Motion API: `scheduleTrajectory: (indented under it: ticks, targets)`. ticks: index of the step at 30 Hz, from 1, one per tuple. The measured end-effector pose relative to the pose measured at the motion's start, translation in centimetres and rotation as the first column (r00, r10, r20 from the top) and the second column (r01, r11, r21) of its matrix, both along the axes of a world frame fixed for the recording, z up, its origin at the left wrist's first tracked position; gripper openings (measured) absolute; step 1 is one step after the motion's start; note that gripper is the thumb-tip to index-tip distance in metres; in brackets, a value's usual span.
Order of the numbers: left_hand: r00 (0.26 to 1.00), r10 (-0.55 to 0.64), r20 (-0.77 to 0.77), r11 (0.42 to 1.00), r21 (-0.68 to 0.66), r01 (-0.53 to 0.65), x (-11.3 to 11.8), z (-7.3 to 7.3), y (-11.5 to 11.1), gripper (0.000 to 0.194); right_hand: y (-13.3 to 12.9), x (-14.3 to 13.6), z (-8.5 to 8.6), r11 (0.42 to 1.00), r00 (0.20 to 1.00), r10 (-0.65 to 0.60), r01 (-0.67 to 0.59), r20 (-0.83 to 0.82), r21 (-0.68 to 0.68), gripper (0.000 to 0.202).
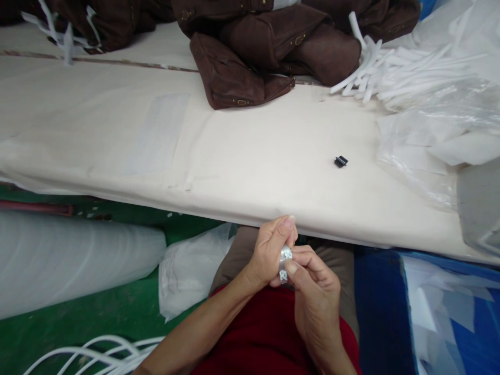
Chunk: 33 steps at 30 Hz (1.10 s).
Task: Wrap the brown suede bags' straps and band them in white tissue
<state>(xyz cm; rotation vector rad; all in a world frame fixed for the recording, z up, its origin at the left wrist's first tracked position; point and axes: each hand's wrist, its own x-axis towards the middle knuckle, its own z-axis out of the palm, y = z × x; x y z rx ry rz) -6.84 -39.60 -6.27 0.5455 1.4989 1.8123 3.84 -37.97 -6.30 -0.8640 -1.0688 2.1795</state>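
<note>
A small shiny silvery strip with a light pattern (285,264) is between my two hands, just below the table's front edge. My left hand (270,252) is curled closed around it, thumb on top. The thumb and index finger of my right hand (317,284) pinch the strip from the right side. Part of the strip is hidden by the fingers. A small black clip-like piece (341,161) lies on the cream-covered table (250,156), up and to the right of my hands.
Brown leather bags (269,47) lie along the table's far side. White cords (414,70) and clear plastic (437,151) are at the right. A blue container (380,307) stands below right; a large roll (78,255) and white bag (191,271) lie below left.
</note>
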Motion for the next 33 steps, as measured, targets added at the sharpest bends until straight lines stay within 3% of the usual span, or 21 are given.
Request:
scheduleTrajectory:
  ticks: [8,13,22,33]
  targets:
    - [1.000,-0.007,-0.008,1.000,-0.024,0.007,0.5,-0.5,-0.2,0.049,-0.1,0.0,0.0,0.996,1.000,-0.021,0.022,0.012,-0.088,0.012]
    - [0.997,0.007,0.076,1.000,-0.015,-0.005,0.0,-0.9,0.1,0.049,0.3,0.1,0.0,0.987,0.998,0.066,-0.064,0.011,-0.149,0.012]
    - [0.988,-0.005,0.152,0.999,0.053,-0.003,-0.5,-0.8,0.3,0.047,0.6,0.3,-0.2,0.985,0.991,0.131,-0.130,-0.006,-0.110,0.014]
    - [0.993,-0.035,0.111,0.997,0.079,0.026,-0.8,-0.8,0.0,0.047,0.8,0.4,-0.1,0.987,0.988,0.153,-0.152,0.024,-0.047,0.014]
